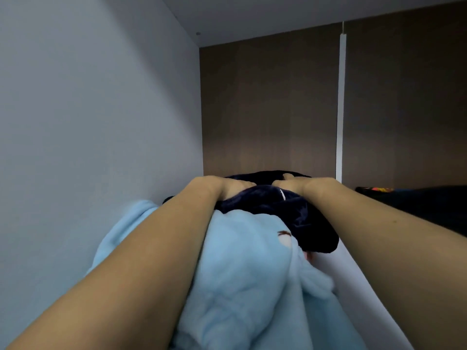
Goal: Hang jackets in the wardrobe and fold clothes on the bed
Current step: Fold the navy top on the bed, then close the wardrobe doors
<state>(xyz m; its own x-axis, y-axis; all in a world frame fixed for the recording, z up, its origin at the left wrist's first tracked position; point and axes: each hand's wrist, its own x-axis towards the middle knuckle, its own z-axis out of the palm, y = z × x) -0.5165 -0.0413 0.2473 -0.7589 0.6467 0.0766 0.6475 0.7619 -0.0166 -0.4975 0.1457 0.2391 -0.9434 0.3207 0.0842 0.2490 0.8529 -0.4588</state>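
Inside a pale grey-walled wardrobe [96, 102] with a brown wood-grain back panel [267, 109], both arms reach forward. The left hand [225, 189] and right hand [294, 185] curl their fingers into a dark navy fleece garment [285, 213]. It sits on top of a fluffy light-blue fleece garment [242, 279] beside the white shelf edge [364, 281].

We find our left hand [225, 188] and right hand [293, 185] side by side on the upper garment [278, 213], which lies atop the lower garment [247, 286]. A wall [88, 109] stands left; panels [273, 109] stand behind.
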